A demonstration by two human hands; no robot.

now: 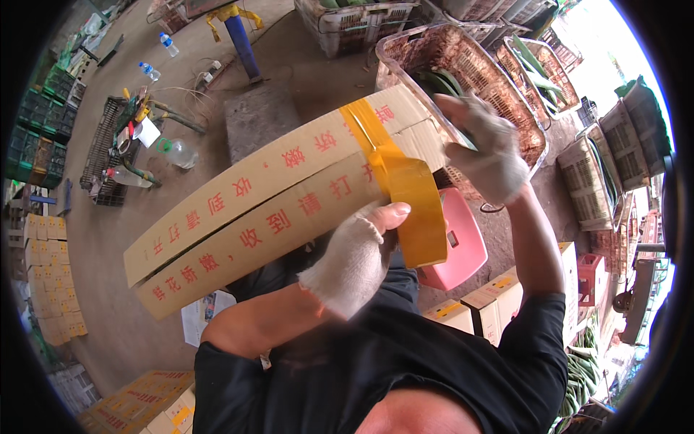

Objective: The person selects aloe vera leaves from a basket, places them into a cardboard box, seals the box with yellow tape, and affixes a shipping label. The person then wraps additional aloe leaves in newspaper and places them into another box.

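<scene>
A long brown cardboard box with red printed writing lies tilted across my front, its flaps meeting at a lengthwise seam. Yellow packing tape crosses its upper right end and runs, twisted, to a tape roll. My left hand, in a pale knitted glove with a bare thumb, grips that roll beside the near side of the box. My right hand, gloved likewise, is raised off the right end of the box, holding nothing, with fingers apart. The underside of the box is hidden.
Behind my right hand stands a dirty plastic crate with long green leaves. A pink plastic stool is below it. More cardboard boxes stand near my right elbow. A black crate and a plastic bottle are on the left.
</scene>
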